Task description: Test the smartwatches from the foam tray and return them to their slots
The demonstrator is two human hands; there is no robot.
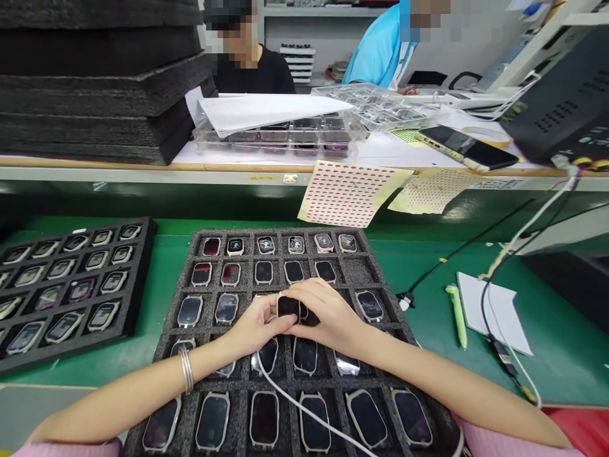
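Observation:
Above the middle of a dark foam tray [247,381], my left hand [254,325] and my right hand [330,312] meet around a smartwatch case [288,307] with a dark screen. My left thumb presses along its lower edge, while the right fingers curl over its top and side. A white cable [295,401] runs from under my left hand toward the bottom right; its end is hidden. Strapless watch cases fill most of the tray's compartments, such as one dark-screened watch [264,419] in the front row. Several in the back row show lit faces.
A second foam tray [124,311] of watches lies left. Black foam blocks [95,95] stack on the shelf beside clear plastic trays [280,143] and a phone [469,147]. Sticker sheets [354,193] hang from its edge. A green pen [457,317] and cables lie right. Two people are behind.

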